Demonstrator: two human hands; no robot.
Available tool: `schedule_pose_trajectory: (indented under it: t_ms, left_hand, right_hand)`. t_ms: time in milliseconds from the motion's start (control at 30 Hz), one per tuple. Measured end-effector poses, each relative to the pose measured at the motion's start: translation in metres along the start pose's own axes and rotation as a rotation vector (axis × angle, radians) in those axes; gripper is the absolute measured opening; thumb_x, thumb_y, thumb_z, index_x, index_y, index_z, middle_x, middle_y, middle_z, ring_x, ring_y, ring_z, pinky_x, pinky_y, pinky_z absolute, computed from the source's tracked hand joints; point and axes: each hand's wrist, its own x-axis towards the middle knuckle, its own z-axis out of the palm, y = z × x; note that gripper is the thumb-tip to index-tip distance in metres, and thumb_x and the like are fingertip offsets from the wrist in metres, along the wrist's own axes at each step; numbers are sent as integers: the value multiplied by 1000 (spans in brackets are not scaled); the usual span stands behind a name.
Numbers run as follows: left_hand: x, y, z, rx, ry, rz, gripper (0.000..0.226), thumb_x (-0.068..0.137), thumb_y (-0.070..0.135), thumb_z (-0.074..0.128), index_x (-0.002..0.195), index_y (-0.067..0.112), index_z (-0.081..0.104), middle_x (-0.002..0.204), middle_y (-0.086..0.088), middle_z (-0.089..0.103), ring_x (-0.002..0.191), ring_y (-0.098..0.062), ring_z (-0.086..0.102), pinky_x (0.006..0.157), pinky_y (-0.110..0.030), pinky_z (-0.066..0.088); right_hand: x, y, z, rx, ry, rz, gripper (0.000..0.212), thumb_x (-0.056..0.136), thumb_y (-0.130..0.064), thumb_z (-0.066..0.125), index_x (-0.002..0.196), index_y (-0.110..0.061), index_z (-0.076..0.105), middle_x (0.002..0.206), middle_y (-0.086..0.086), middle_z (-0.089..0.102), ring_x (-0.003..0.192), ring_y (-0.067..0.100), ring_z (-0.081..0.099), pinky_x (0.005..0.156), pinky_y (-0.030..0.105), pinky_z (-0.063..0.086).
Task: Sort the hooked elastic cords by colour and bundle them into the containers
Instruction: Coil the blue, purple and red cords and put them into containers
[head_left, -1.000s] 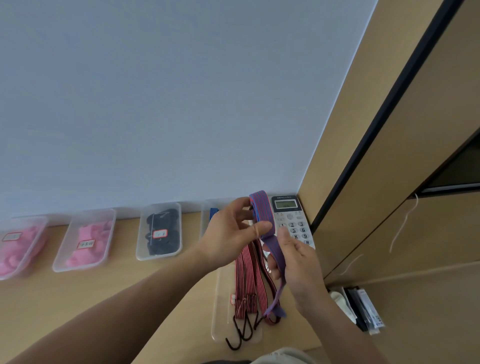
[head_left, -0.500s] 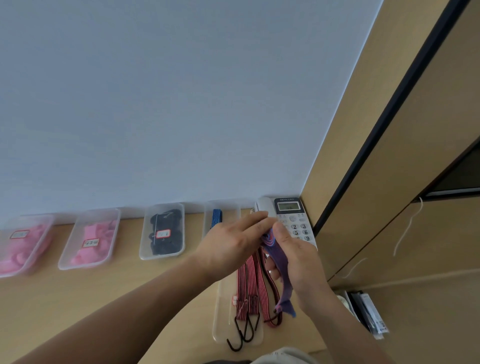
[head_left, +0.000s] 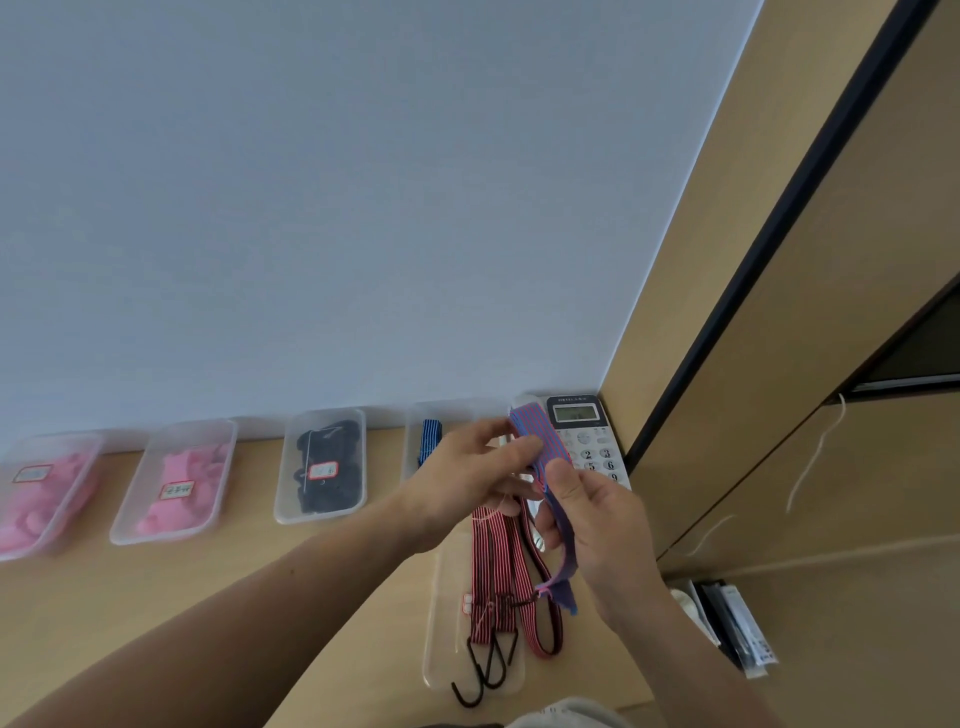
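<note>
1. head view, against half a second ago: the folded top of the blue-and-red cord (head_left: 537, 439) now stands higher, clear of the fingers and in front of the telephone (head_left: 582, 415).
2. the left hand (head_left: 467, 483) pinches this cord just under the fold. the right hand (head_left: 605, 530) grasps the lower run, thumb on top, and the tail hangs past the palm.
3. counted: five clear containers. four stand in a row by the wall (head_left: 363, 208): a first pink-filled container (head_left: 85, 488), a second pink-filled container (head_left: 156, 538), a black-filled container (head_left: 322, 517) and a blue-cord container (head_left: 411, 441). the near container (head_left: 441, 623) lies under the hands.
4. red striped cords (head_left: 491, 566) lie in the near container, and three dark hooks (head_left: 485, 675) reach its near rim.
5. the surface is a light wooden desk (head_left: 234, 587). the wall is pale grey, and a wood-panelled cabinet (head_left: 779, 260) closes the right side.
</note>
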Motion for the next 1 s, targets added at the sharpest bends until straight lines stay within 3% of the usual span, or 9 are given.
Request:
schedule_pose_trajectory:
  t_ms: [133,233,367,500,633,700,800,900,1000]
  left_hand:
    - [6,-1,0,-140,104,24,57,73,20,71,124,0,56,99,-15,74,79,-24,70,78,-41,56]
    - [5,3,-1,-59,162,143,44,74,9,71,117,5,63,103,-11,75,85,-20,70,80,-42,57]
    - [3,5,-6,319,235,362,44,83,1,69,118,24,59,110,7,73,90,-6,72,73,-23,57]
    - [-1,-5,-8,728,245,559,41,82,34,64,121,41,51,106,18,70,95,7,67,72,-26,56]
    - [2,-15,-13,1053,322,783,40,86,39,55,125,36,49,101,15,71,77,-5,64,59,-30,55]
    - [5,-19,-15,1156,347,963,40,87,28,59,126,27,53,107,12,72,85,-5,62,57,-27,54]
    - [12,-23,-20,1252,349,1145,37,90,15,64,127,19,59,123,7,68,98,-12,68,69,-26,53]
    - [13,-24,-21,1190,287,1006,56,84,9,66,136,24,51,136,5,59,111,-10,63,85,-18,49]
    - [3,-14,-12,578,156,424,69,78,20,60,143,30,40,133,9,57,114,-5,60,85,-13,47]
  right_hand:
    - [1,3,-2,-32,-3,34,44,73,-47,65,67,-4,61,51,10,58,42,17,47,43,26,40]
    - [-1,4,-2,-67,-14,35,48,76,-48,62,71,0,63,52,11,59,42,18,48,43,25,41]
    - [0,3,-2,-79,-2,48,52,92,-42,54,77,8,61,52,10,60,41,18,49,42,28,39]
    - [0,-2,0,-14,-10,81,60,82,-56,49,80,2,62,56,14,60,40,19,48,43,26,34]
    - [1,-3,2,29,-9,94,71,71,-65,49,80,3,65,57,16,60,41,21,50,46,29,37]
    - [2,-2,3,43,-1,83,71,67,-67,52,78,1,68,57,18,59,44,24,50,50,32,39]
    - [0,-3,5,51,-7,52,56,70,-62,56,70,-8,69,58,18,59,48,27,50,53,34,38]
    - [0,-3,5,80,-10,53,57,76,-59,60,76,-2,66,59,15,58,47,22,49,49,30,35]
    - [0,-3,4,86,-4,29,59,81,-57,59,77,2,63,58,13,58,44,19,47,44,27,34]
